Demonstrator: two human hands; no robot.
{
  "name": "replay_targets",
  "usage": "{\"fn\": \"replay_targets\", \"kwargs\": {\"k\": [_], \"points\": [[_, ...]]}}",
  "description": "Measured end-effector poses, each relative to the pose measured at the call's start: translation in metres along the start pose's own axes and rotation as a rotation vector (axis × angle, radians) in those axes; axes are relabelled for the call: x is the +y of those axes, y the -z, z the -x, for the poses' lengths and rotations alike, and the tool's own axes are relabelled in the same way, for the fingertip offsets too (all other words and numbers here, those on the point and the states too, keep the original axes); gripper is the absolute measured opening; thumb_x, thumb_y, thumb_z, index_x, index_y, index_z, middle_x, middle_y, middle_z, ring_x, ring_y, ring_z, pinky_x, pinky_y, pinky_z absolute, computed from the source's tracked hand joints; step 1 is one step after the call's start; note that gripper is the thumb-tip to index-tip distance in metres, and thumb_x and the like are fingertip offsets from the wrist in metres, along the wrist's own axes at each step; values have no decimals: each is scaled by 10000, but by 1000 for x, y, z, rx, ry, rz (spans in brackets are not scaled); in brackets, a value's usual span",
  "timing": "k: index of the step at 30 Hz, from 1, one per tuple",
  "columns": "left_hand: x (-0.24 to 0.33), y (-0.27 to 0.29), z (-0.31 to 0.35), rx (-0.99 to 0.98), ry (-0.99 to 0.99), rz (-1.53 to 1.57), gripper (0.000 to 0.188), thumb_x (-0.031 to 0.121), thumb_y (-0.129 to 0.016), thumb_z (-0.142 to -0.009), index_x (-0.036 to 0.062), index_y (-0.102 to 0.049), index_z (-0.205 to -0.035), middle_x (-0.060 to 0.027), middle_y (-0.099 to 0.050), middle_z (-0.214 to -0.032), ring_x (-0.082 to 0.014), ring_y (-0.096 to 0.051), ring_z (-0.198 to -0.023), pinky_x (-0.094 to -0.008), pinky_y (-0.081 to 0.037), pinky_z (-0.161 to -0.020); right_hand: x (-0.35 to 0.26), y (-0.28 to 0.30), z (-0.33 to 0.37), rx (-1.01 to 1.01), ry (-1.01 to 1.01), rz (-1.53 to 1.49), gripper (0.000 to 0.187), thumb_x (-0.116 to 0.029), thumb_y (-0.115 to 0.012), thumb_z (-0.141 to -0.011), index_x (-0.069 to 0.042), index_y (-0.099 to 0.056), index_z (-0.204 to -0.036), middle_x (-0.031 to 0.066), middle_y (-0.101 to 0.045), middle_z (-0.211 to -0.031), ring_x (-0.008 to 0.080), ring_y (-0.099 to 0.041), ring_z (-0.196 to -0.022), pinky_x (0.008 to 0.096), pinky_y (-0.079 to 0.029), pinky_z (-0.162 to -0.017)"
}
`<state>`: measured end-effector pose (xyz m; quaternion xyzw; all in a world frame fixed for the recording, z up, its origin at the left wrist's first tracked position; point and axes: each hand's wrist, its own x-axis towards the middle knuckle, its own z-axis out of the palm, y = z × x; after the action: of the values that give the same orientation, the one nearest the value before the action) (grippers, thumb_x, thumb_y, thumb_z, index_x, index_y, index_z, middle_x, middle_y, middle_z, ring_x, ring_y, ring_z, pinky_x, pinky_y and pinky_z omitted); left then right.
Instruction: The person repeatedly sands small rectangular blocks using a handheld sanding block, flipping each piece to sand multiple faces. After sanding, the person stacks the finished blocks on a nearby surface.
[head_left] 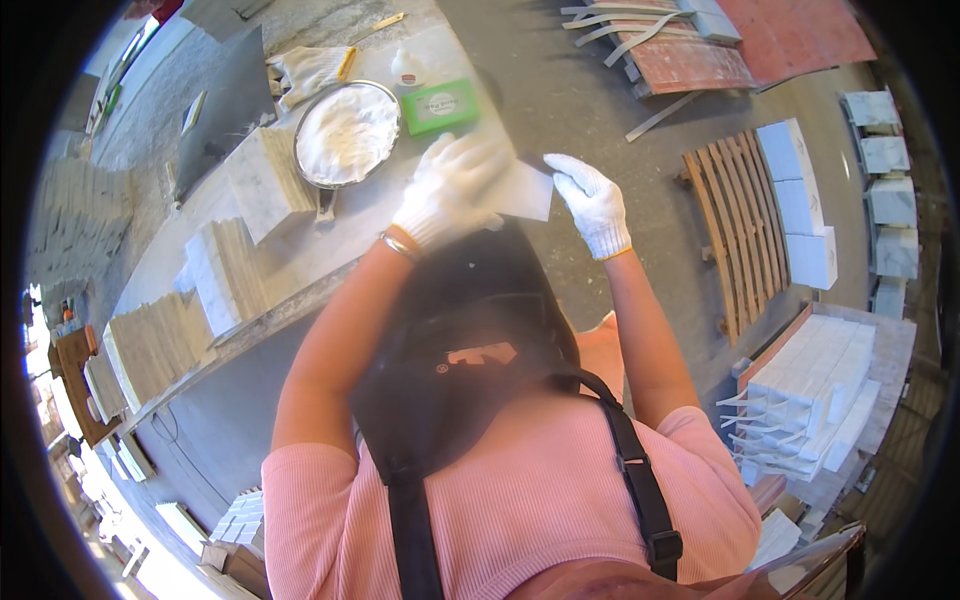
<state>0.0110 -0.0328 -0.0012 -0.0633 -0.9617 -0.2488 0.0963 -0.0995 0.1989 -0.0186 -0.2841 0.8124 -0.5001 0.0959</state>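
Right of a round metal-rimmed pan (335, 187) of white powder (348, 132): worker's white-gloved left hand (450, 188), blurred over thin white rectangular slab (530, 193), grasp cannot be told; farther right, white-gloved right hand (597, 208) unfurled beside slab, likely for steadying

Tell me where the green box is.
In the head view, the green box lies upper centre on the table, right of the round pan and just beyond the left hand.

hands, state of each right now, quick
Left hand: blurred, at the white flat piece; grip cannot be told.
Right hand: open, loosely curved beside that piece's edge, no hold visible.
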Motion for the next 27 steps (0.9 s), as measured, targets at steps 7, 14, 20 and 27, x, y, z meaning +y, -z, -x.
{"fn": "replay_targets", "kwargs": {"k": [7, 14, 20, 27], "points": [[1, -1, 0, -24, 23, -10, 887, 373, -897, -641, 108, -599, -1432, -129, -576, -1476, -334, -430, -1463, -539, -292, -1239, -9, 20, 58, -172, -4, 168, 253, -36, -695, -944, -80, -774, -1180, 79, -761, -1013, 155, -706, -896, 282, -547, -829], [7, 5, -6, 10, -62, -93, 806, 346, -865, -669, 75, -597, -1380, -149, -622, -1372, -375, -529, -1298, -496, -398, -1116, -9, 58, 81, 18, -411, -358, 411, -88, -663, -978, -44, -644, -1387, 53, -720, -937, 100, -634, -752, 235, -490, -645], [29, 17, -17, -105, 63, -54, 843, 324, -864, -646, 100, -558, -1400, -211, -637, -1289, -401, -594, -1191, -485, -472, -1043, 0, 47, 86, 93, -506, -450, 495, -120, -665, -972, -16, -578, -1448, 69, -732, -991, 117, -678, -789, 236, -517, -654], [57, 33, 35, -79, 262, 1163, 911, 457, -853, -760, 48, -516, -1501, -185, -606, -1418, -301, -609, -1269, -421, -494, -1047, -21, 27, 75, 89, -498, -526, 499, -134, -642, -981, -18, -563, -1460, 76, -738, -1064, 119, -688, -819, 252, -528, -671]]}}
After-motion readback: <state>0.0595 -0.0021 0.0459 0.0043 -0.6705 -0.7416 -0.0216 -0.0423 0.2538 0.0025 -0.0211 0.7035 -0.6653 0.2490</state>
